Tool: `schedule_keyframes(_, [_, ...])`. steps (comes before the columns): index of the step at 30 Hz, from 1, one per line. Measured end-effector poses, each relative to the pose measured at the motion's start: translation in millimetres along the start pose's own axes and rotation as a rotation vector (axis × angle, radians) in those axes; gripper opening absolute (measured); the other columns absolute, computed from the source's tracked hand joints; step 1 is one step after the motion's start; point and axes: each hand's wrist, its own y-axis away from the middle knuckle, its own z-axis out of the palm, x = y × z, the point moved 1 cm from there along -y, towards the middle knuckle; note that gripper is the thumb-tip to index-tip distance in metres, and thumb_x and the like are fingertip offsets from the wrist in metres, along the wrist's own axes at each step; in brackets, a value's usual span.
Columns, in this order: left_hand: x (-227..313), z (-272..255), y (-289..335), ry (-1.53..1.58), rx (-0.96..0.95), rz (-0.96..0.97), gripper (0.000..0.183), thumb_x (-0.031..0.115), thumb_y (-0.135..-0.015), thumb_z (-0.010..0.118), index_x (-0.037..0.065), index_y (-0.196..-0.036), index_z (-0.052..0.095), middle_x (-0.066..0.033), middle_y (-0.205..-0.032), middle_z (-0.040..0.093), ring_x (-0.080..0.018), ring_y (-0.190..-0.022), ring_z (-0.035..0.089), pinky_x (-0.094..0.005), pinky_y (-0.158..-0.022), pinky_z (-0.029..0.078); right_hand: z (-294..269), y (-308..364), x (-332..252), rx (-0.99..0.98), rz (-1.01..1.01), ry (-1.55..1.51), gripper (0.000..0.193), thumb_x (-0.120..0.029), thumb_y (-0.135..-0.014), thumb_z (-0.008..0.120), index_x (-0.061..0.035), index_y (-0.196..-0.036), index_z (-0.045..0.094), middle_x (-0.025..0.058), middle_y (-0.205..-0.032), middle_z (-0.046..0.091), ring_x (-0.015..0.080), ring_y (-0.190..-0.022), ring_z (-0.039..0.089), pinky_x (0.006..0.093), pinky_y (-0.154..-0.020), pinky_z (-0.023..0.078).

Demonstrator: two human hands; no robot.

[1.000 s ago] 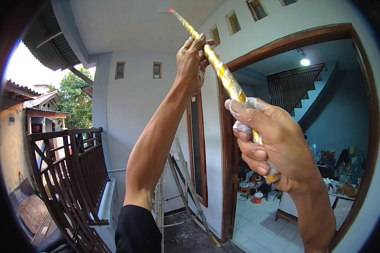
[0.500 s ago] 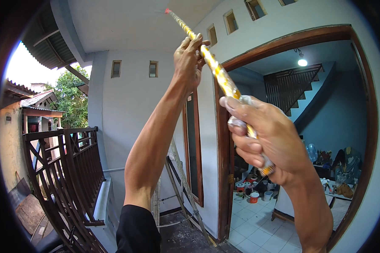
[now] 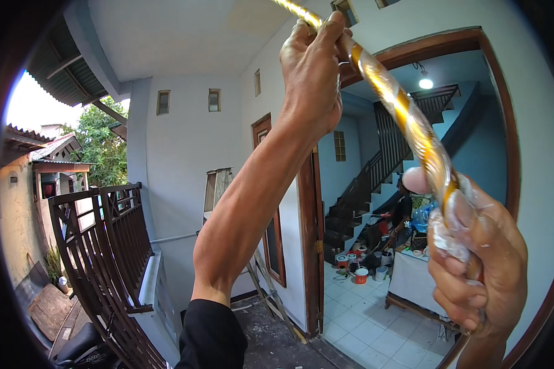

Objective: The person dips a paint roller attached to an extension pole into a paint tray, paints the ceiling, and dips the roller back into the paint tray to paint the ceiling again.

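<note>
Head view: the left hand (image 3: 314, 74) at 1 o'clock and the right hand (image 3: 489, 252) at 4 are gripping a yellow-and-silver spiral-patterned pole (image 3: 406, 117), now leaving the view at 12, its earlier visible red tip cut off. The right hand is sitting lower than before; a person (image 3: 403, 209) is now showing at 3. The left forearm (image 3: 249, 203) is partly blocking a stepladder (image 3: 217, 184) at 9; a slatted railing (image 3: 115, 240) is standing at 8.

Fisheye head view, near the pole (image 3: 404, 118), toward the doorway (image 3: 440, 48)
</note>
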Motion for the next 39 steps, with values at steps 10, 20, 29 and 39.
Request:
schedule_keyframes(10, [54.8,103.0,36.3,-0.139,-0.235,-0.098,0.040,0.031,-0.107,0.055,-0.007,-0.119,0.049,-0.0139,-0.090,0.060,-0.0210,-0.083,0.067,-0.0378,-0.079,0.061,-24.7,80.1,-41.4,0.143,-0.091,-0.204,0.059,-0.025,-0.104,0.055,0.0097,-0.146,0.034,0.0060,-0.065,0.048,0.0063,-0.037,0.045,0.0208,-0.029,0.037])
schedule_keyframes(20, [15.1,-10.0,12.8,-0.054,-0.008,-0.076,0.031,0.020,-0.101,0.066,-0.002,-0.117,0.052,-0.0151,-0.099,0.068,-0.0154,-0.070,0.067,-0.0276,-0.060,0.062,19.6,9.7,2.6,0.069,0.014,0.031,0.051,-0.025,-0.108,0.046,0.0133,-0.141,0.038,0.0037,-0.062,0.043,0.0031,-0.033,0.038,0.0201,-0.024,0.034])
schedule_keyframes(29, [-24.6,-172.0,-32.5,-0.007,0.006,-0.023,0.022,0.017,-0.102,0.065,-0.002,-0.108,0.054,-0.0156,-0.094,0.070,-0.0170,-0.067,0.070,-0.0241,-0.057,0.062,68.0,-112.0,97.4,0.027,0.068,-0.011,0.047,-0.022,-0.105,0.056,0.0126,-0.136,0.048,0.0008,-0.067,0.043,-0.0005,-0.037,0.036,0.0172,-0.027,0.035])
schedule_keyframes(39, [-67.2,-322.7,-60.6,-0.023,0.039,-0.047,0.024,0.022,-0.102,0.064,0.002,-0.111,0.053,-0.0158,-0.096,0.069,-0.0211,-0.062,0.068,-0.0306,-0.053,0.058,92.5,-222.8,193.0,-0.181,0.049,-0.040,0.028,-0.026,-0.103,0.064,-0.0066,-0.093,0.047,-0.0012,-0.078,0.046,0.0011,-0.051,0.042,0.0194,-0.036,0.036])
